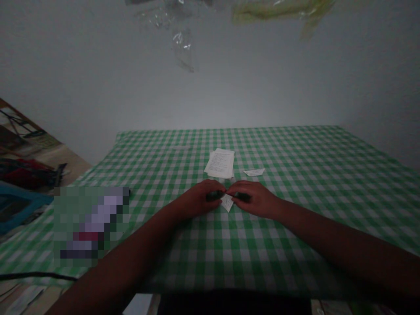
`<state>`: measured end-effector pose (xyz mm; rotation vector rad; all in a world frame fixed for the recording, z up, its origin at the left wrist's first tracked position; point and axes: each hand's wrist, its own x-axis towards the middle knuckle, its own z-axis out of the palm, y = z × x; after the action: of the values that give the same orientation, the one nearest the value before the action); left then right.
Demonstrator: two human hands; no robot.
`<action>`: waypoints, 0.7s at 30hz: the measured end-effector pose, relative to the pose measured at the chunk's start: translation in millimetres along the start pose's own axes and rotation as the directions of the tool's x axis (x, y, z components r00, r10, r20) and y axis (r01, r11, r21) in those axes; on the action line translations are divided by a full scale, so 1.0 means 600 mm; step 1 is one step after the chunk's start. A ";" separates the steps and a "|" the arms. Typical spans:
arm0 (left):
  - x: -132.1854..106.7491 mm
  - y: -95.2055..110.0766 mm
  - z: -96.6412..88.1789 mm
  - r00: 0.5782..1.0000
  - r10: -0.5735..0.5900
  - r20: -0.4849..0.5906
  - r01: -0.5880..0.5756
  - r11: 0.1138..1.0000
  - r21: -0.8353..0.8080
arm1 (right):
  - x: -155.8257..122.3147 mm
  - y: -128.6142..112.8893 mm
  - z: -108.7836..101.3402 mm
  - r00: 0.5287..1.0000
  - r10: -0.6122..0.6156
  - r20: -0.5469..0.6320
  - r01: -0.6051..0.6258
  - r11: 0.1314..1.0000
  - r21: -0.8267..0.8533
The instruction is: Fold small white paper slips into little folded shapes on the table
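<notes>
Both my hands rest on a green and white checked tablecloth (295, 175), fingertips meeting at the middle. My left hand (200, 199) and my right hand (254, 199) are curled and pinch a small white folded piece of paper (227, 203) between them. The paper's pointed lower corner shows below my fingers. Just beyond my hands lies a small stack of white printed sheets (220, 163). A small folded white paper shape (254, 172) lies to the right of that stack.
A blurred-out object (90, 225) lies on the cloth at the left. A black cable (36, 275) runs by the table's near left corner. A pale wall rises behind the table. Clutter and a blue item (16, 205) sit on the floor at the left.
</notes>
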<state>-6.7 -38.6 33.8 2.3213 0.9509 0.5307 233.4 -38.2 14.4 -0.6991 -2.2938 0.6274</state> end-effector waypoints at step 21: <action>0.009 -0.016 -0.007 0.975 0.193 0.113 -0.200 0.978 0.055 | 0.008 0.021 -0.006 0.969 -0.218 0.115 0.227 0.971 -0.076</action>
<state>-10.5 -27.6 31.4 2.4920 0.7021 0.4535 236.9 -25.0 11.3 -0.4478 -2.4670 0.4690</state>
